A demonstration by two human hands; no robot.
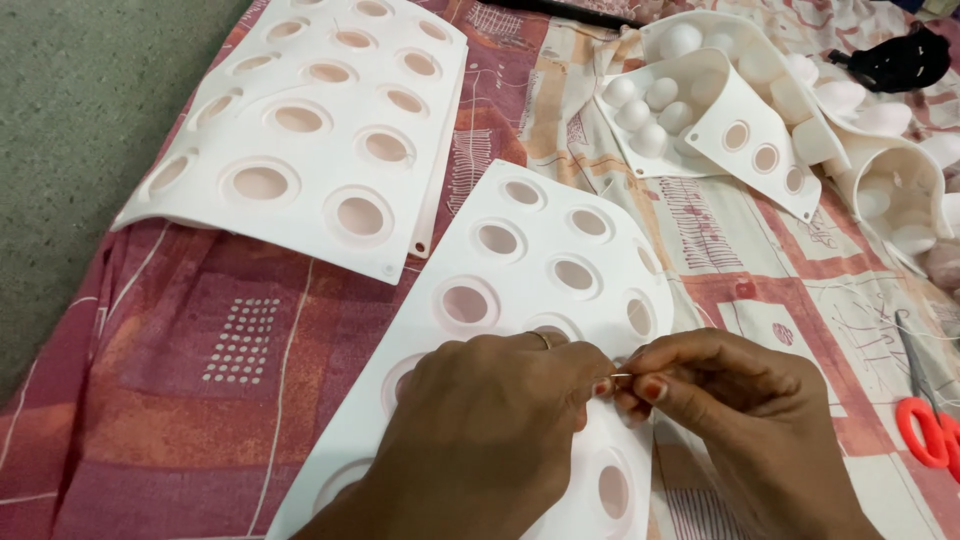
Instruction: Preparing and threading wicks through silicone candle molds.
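**Hands on white mould sheet, needle at centre**

Hands meet over the near white mould sheet, which lies flat on the patterned cloth in the lower middle of the view. The left hand rests knuckles-up on the sheet, fingers curled together, with a ring on one finger; what its fingertips grip is hidden under the hand. The right hand has thumb and forefinger pressed together, pinching a thin metal needle right where the two hands touch. The sheet carries rows of round cavities, some covered by the hands.

A second mould sheet of the same kind (apparently two layers stacked) lies at upper left, apart from the first. A heap of folded white mould sheets, domed sides showing, sits at upper right. Red-handled scissors lie at the right edge on the cloth. A black object lies at the top right corner. Green floor shows at left beside the cloth.
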